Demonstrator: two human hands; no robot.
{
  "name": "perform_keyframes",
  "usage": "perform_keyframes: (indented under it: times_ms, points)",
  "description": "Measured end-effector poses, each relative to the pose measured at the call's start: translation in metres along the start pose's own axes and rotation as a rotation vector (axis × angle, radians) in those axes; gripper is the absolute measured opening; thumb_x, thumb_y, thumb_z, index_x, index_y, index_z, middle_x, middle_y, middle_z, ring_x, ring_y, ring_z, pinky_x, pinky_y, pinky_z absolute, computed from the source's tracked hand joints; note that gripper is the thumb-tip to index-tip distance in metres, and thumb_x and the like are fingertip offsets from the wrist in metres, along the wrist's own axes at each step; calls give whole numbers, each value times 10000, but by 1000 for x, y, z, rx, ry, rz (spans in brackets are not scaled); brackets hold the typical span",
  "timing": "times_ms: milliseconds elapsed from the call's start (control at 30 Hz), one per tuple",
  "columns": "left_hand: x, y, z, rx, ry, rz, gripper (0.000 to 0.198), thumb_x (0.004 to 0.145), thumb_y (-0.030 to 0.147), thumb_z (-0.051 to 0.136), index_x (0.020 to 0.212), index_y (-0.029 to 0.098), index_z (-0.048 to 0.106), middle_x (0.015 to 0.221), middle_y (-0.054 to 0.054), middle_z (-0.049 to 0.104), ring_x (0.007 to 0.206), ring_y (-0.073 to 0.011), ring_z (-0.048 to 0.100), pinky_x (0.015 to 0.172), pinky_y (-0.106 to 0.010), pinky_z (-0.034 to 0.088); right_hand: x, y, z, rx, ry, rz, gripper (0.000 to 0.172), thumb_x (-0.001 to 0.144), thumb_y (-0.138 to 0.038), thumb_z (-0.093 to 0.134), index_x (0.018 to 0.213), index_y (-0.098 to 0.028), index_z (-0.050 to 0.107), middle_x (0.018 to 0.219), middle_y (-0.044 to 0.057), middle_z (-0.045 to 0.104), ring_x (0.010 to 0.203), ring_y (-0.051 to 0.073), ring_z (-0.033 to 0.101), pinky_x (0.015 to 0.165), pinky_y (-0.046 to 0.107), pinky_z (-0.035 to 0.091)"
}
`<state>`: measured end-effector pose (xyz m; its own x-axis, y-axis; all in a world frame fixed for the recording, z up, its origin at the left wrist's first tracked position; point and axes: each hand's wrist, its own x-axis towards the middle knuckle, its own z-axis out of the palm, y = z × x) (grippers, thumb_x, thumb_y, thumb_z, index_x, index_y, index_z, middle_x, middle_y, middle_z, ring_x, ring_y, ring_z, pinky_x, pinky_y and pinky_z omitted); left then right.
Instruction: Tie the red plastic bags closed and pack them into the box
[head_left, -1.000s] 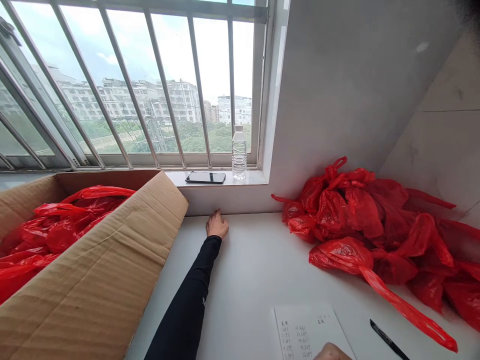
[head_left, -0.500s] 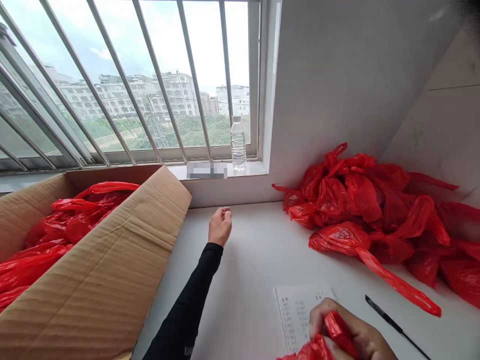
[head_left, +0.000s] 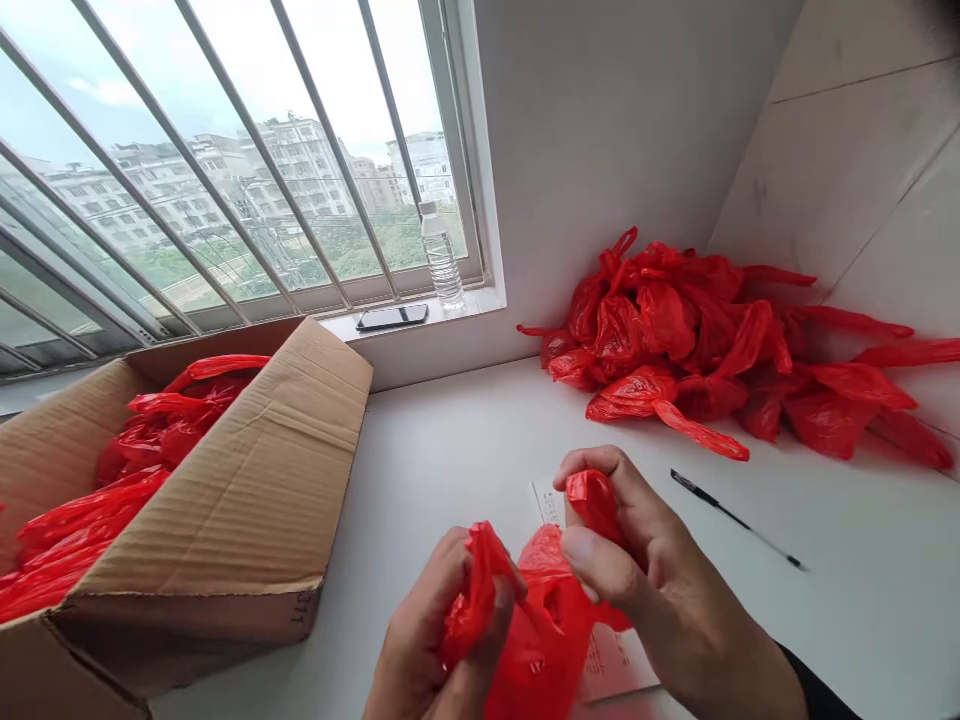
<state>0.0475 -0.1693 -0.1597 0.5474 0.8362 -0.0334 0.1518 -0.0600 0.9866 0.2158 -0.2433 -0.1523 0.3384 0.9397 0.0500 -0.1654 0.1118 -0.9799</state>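
Note:
A red plastic bag point(head_left: 544, 620) hangs between both my hands, low in the middle of the view above the white table point(head_left: 465, 440). My left hand point(head_left: 427, 640) pinches one handle of the bag, fingers closed. My right hand point(head_left: 652, 570) grips the other handle, fingers curled round it. Under the bag lies a sheet of paper point(head_left: 615, 660) with written columns, mostly hidden.
An open cardboard box point(head_left: 247, 500) full of red bags point(head_left: 127, 460) stands at the left. A heap of red bags point(head_left: 697, 330) lies at the back right by the wall. A black pen point(head_left: 735, 518) lies right of my hands. A phone point(head_left: 391, 317) and a water bottle point(head_left: 441, 258) rest on the windowsill.
My left hand has drawn back from the far edge of the table to the bag. My right hand has risen into view with the bag. The view has turned downward and right.

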Motion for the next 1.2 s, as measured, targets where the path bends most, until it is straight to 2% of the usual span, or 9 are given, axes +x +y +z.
perform_keyframes:
  times_ms: [133, 267, 367, 500, 633, 700, 900, 1067, 1200]
  points:
    - [-7, 5, -15, -538, 135, -65, 246, 894, 515, 627, 876, 273, 666, 927, -53, 718, 1064, -293, 656, 806, -373, 589, -5, 1, -12, 151, 28, -134, 184, 1003, -349, 436, 846, -255, 449, 711, -40, 384, 605, 127, 410, 577, 244, 440]
    - [-4, 13, -20, -785, 81, 8, 218, 961, 422, 548, 862, 245, 628, 424, 69, 348, 465, -120, 468, 625, -284, 566, -6, -7, -15, 170, 111, -202, 178, 1025, -374, 433, 916, -264, 520, 672, -46, 354, 569, 129, 328, 498, 225, 395]
    - [-3, 13, -12, -636, 67, -62, 174, 922, 398, 608, 905, 225, 614, 470, 99, 268, 426, -80, 241, 472, -206, 420, -12, -14, -9, 43, 7, -173, 241, 1049, -398, 409, 943, -256, 573, 658, -41, 412, 589, 131, 396, 565, 251, 428]
    - [-12, 15, 5, -362, -93, -115, 222, 825, 254, 662, 1038, 253, 598, 726, 39, 507, 637, -122, 462, 610, -226, 456, -17, -24, 2, -228, -271, -304, 209, 1026, -287, 503, 974, -246, 701, 1009, 35, 646, 1028, 180, 585, 932, 326, 478]
    - [-21, 27, 15, 36, -276, 9, 284, 774, 150, 632, 1027, 279, 644, 887, 9, 614, 774, -167, 548, 763, -280, 493, -11, -30, 8, -490, -427, -430, 243, 927, -170, 636, 1106, -276, 762, 1169, 54, 684, 1464, 239, 286, 1132, 403, 362]
    - [-20, 27, 16, 101, -310, 59, 76, 806, 176, 604, 826, 240, 641, 770, 8, 593, 672, -152, 506, 681, -271, 469, -8, -30, 7, -525, -490, -373, 270, 931, -262, 664, 1189, -274, 742, 1245, 72, 659, 1429, 259, 364, 1093, 410, 410]
    - [-11, 4, 12, -346, -149, -150, 402, 894, 515, 626, 683, 200, 494, 520, 66, 348, 479, -81, 274, 472, -220, 267, -4, -18, -2, -474, -318, -333, 257, 971, -289, 625, 1208, -210, 684, 1120, 52, 699, 1061, 188, 630, 966, 346, 487]
    - [-8, -1, 11, -497, -268, -177, 429, 943, 441, 576, 619, 160, 561, 582, -16, 533, 560, -113, 475, 582, -233, 414, -7, -8, 0, -435, -185, -322, 123, 960, -178, 605, 1003, -208, 717, 947, 10, 699, 903, 151, 644, 854, 305, 505]
    - [-7, 4, 8, -661, -207, -185, 190, 939, 314, 590, 850, 174, 683, 653, -9, 596, 604, -124, 535, 628, -227, 449, -12, 0, 4, -339, -124, -312, 97, 953, -244, 648, 999, -239, 734, 965, 0, 727, 912, 152, 652, 857, 302, 507]
